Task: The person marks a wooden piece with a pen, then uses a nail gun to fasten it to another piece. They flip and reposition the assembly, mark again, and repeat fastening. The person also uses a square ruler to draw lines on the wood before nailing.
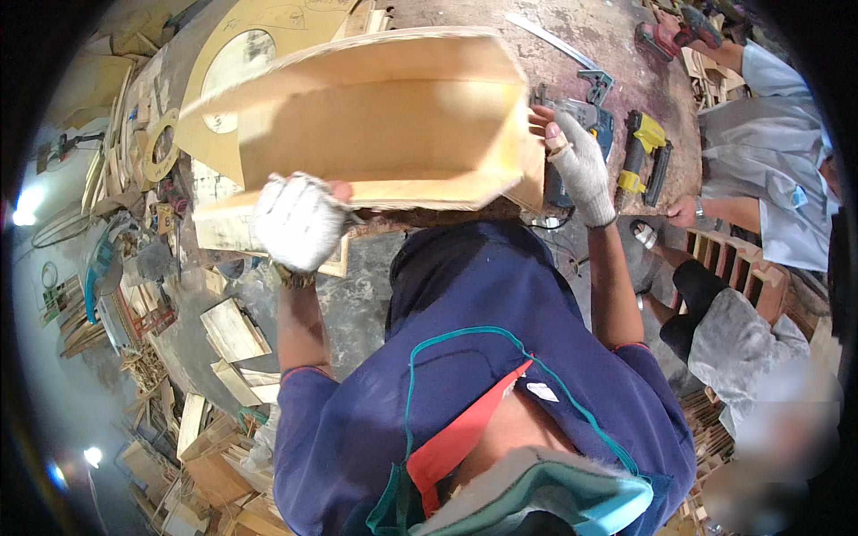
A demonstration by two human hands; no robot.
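A pale wooden box (384, 125) with an open side and angled ends lies across the workbench in front of me. At its near left edge my left hand (299, 221), in a white glove, is closed in a fist; what it grips is hidden and slightly blurred. My right hand (581, 165), in a glove with bare fingertips, is open beside the box's right end. Its fingers are stretched toward that end, and I cannot tell whether they touch it. Just beyond this hand lies a blue-grey power tool (601, 121), partly covered by it.
A yellow and black nail gun (636, 161) and a metal square (554, 40) lie on the bench (617, 54). Behind the box is a panel with a round cutout (210, 67). A co-worker's hand (684, 213) rests at the right edge. Wood offcuts (234, 330) litter the floor left.
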